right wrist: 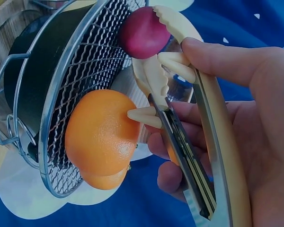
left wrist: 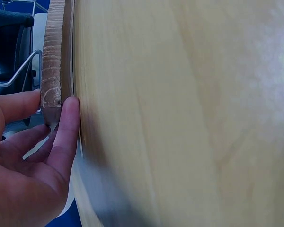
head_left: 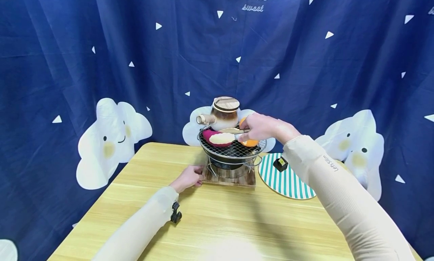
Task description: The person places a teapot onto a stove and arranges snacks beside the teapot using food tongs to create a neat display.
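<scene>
My right hand grips a pair of tongs with cream-coloured tips. The tips stand apart beside a purple sweet potato on the wire grill; whether they press on it I cannot tell. Close under the right hand sit oranges on the same mesh. With thumb above and fingers below, my left hand pinches the left edge of the wooden board under the stove. The board's edge shows between thumb and fingers in the left wrist view.
A brown-and-white teapot with a wooden lid and side handle stands at the back of the grill. To the right lies a round striped mat. A blue curtain hangs behind the wooden table.
</scene>
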`<state>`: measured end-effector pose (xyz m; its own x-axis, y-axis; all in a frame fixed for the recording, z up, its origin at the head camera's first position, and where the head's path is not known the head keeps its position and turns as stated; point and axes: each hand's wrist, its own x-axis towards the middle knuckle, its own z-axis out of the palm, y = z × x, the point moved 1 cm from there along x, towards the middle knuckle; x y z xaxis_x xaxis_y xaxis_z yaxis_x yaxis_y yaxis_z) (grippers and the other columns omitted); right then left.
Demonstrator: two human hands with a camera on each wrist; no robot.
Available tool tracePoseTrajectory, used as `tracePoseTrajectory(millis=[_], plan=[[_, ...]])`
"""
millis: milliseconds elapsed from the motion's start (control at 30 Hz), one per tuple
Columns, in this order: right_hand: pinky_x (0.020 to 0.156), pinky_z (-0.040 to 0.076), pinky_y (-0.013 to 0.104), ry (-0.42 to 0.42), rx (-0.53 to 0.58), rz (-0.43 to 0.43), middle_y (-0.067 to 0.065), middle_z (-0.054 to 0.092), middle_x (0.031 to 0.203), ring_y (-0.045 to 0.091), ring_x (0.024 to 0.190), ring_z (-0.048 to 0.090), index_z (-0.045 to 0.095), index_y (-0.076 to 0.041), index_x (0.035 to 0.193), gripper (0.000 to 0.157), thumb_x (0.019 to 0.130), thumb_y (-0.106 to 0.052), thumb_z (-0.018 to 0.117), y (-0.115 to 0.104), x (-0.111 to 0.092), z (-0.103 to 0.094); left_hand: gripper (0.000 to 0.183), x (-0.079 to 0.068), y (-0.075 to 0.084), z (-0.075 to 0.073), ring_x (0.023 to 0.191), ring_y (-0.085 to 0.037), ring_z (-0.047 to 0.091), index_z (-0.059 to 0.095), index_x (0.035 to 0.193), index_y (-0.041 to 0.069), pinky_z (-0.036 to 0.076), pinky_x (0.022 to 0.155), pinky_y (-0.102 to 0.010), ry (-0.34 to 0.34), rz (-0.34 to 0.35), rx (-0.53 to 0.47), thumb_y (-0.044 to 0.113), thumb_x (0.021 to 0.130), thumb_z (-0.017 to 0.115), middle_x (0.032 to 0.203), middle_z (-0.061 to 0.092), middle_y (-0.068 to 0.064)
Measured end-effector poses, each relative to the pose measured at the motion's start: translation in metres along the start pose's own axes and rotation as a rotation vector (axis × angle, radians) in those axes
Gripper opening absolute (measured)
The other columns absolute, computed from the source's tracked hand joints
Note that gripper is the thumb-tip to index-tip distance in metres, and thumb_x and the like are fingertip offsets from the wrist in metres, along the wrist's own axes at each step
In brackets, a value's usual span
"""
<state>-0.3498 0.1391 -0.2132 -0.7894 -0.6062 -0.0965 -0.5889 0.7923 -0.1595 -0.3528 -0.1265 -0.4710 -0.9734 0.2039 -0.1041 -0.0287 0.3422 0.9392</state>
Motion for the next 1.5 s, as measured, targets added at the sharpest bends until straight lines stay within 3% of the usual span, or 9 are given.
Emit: tracePoseTrajectory(millis=[600, 967, 1333, 1500], plan=[[0.056, 0.026, 0.028, 0.014, -0.01, 0.024, -0.006, 0.03, 0.064, 0.012, 0.056, 0.028, 0.047, -0.015, 0.072, 0.039, 0.096, -0.039, 0.066, -0.0005, -0.0001, 0.0026, 0.055, -0.0018, 0.0002, 0.0014, 0.075, -0.024, 0.068, 0.047, 0.146, -0.005, 0.065, 0.071, -0.035, 0.003, -0.005, 0.005, -0.003, 0.092, 0.061, 0.118, 0.066, -0.023], [0.054, 0.033, 0.027, 0.009, -0.037, 0.053, -0.007, 0.039, 0.064, 0.012, 0.056, 0.037, 0.065, -0.015, 0.081, 0.031, 0.095, -0.043, 0.066, 0.0002, 0.0002, 0.0014, 0.056, 0.0002, -0.0009, 0.0016, 0.073, -0.021, 0.067, 0.048, 0.145, -0.006, 0.065, 0.068, -0.034, 0.004, 0.007, 0.003, -0.003, 0.091, 0.062, 0.115, 0.067, -0.022], [0.05, 0.037, 0.027, 0.001, -0.057, 0.118, -0.006, 0.045, 0.064, 0.013, 0.054, 0.041, 0.07, -0.016, 0.092, 0.03, 0.094, -0.046, 0.067, -0.0028, -0.0024, -0.0014, 0.058, 0.0008, -0.0017, 0.0018, 0.071, -0.02, 0.066, 0.046, 0.146, -0.006, 0.064, 0.066, -0.031, 0.002, 0.011, 0.007, -0.003, 0.091, 0.062, 0.115, 0.065, -0.023], [0.052, 0.038, 0.028, 0.005, -0.083, 0.102, -0.006, 0.045, 0.065, 0.013, 0.056, 0.043, 0.069, -0.018, 0.086, 0.028, 0.094, -0.046, 0.067, -0.0022, -0.0001, -0.002, 0.057, 0.0024, -0.0002, 0.0008, 0.072, -0.021, 0.066, 0.048, 0.145, -0.006, 0.064, 0.066, -0.032, 0.013, 0.009, 0.013, -0.004, 0.09, 0.062, 0.114, 0.065, -0.023]])
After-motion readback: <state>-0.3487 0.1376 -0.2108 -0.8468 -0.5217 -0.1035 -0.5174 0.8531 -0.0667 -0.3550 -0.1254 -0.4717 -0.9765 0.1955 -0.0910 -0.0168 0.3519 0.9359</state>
